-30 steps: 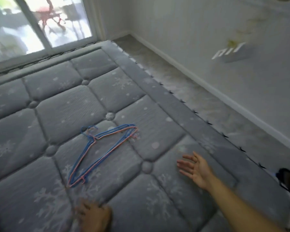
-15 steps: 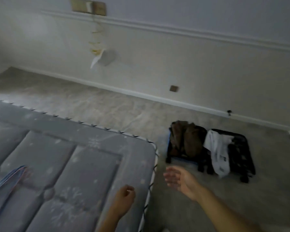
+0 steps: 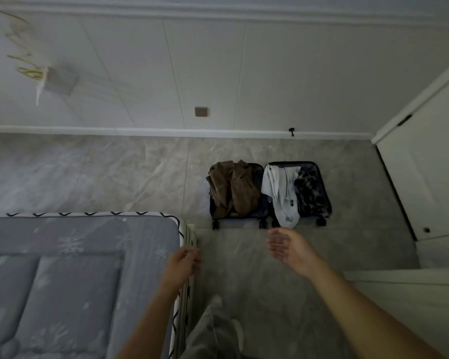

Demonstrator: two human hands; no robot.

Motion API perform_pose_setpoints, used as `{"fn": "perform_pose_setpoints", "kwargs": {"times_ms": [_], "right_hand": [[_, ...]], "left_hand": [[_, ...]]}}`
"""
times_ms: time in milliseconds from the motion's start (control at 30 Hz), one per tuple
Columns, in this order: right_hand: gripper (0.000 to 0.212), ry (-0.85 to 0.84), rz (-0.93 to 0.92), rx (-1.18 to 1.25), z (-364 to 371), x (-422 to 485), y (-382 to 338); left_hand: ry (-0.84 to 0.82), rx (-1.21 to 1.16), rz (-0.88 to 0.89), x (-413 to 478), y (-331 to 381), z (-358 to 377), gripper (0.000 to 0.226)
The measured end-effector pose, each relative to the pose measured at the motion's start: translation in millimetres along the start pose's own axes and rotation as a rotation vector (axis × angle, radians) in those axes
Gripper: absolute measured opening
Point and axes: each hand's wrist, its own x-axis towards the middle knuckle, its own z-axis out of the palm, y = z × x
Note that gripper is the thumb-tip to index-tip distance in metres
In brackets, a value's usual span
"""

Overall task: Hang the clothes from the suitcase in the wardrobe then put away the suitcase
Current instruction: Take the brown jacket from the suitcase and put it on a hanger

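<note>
Head view: I see the suitcase (image 3: pixel 270 195) lying open on the floor by the wall, well ahead of both hands. A brown garment (image 3: pixel 232 189) fills its left half, and a white garment (image 3: pixel 280 195) drapes over the right half's near edge. My right hand (image 3: pixel 292 248) is spread and empty. My left hand (image 3: pixel 183 263) is loosely curled near the mattress (image 3: pixel 88 255) corner, holding nothing. The clothes look soft and light, so I'd bunch the brown one at its top.

Mattress (image 3: pixel 83 268) cropped (hangers perhaps offscreen).
</note>
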Motion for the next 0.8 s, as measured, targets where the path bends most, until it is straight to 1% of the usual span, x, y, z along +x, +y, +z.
{"fn": "perform_pose_setpoints", "kwargs": {"times_ms": [200, 367, 467, 600, 700, 800], "right_hand": [[0.025, 0.041, 0.027, 0.077, -8.5, 50.1, -61.1], [0.024, 0.129, 0.067, 0.135, -7.0, 95.0, -119.7], [0.025, 0.135, 0.08, 0.166, -5.9, 114.6, -155.1], [0.023, 0.14, 0.066, 0.241, -11.6, 142.0, -195.7], [0.023, 0.137, 0.102, 0.235, -25.3, 179.5, -214.6], [0.025, 0.131, 0.153, 0.175, -40.3, 243.0, -223.1]], "left_hand": [[0.033, -0.061, -0.03, 73.0, 68.1, 28.4, 0.025], [0.021, -0.087, -0.122, 139.2, 124.0, 50.8, 0.026], [0.004, -0.054, -0.178, 174.6, 156.9, 64.5, 0.026], [-0.017, 0.029, -0.178, 215.6, 197.6, 88.8, 0.022], [-0.009, 0.084, -0.19, 251.2, 213.0, 113.2, 0.02], [0.01, 0.114, -0.197, 294.4, 204.4, 138.5, 0.018]]}}
